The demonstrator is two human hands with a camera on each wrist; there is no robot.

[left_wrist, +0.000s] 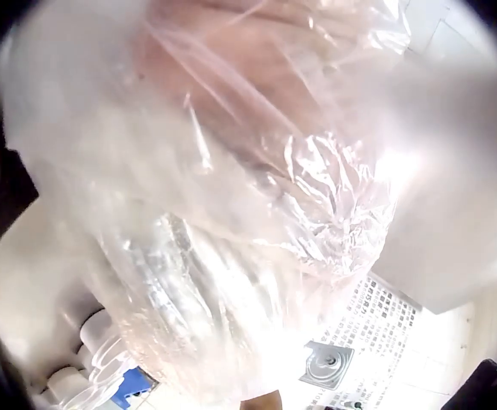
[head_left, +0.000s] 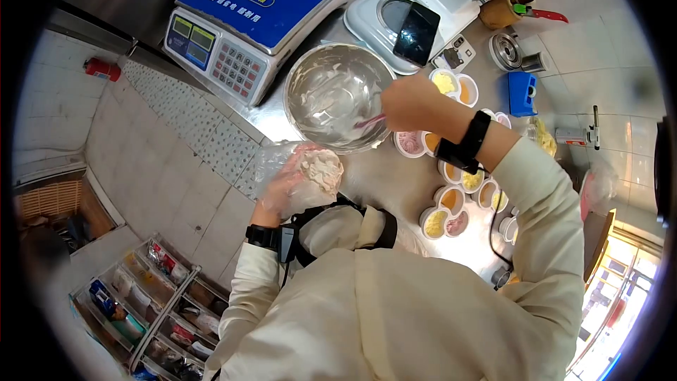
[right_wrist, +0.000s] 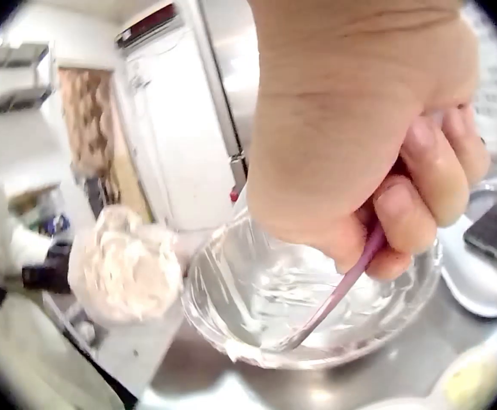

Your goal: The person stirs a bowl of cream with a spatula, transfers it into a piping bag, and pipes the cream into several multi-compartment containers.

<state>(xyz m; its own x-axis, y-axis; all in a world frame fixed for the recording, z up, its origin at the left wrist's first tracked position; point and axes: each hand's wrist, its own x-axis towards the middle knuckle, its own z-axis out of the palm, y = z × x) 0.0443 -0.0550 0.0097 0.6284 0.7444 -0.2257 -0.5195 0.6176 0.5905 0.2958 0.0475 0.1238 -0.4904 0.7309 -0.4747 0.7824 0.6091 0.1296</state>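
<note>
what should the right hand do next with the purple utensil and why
Probably scrape the purple utensil along the wall of the bowl: the right hand holds it inside, white cream smears the metal, and the left hand holds the bag beside the bowl, with cream at its top.

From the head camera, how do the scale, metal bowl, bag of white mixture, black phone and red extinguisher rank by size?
1. Scale
2. Metal bowl
3. Bag of white mixture
4. Black phone
5. Red extinguisher, though it sits farther away
</note>
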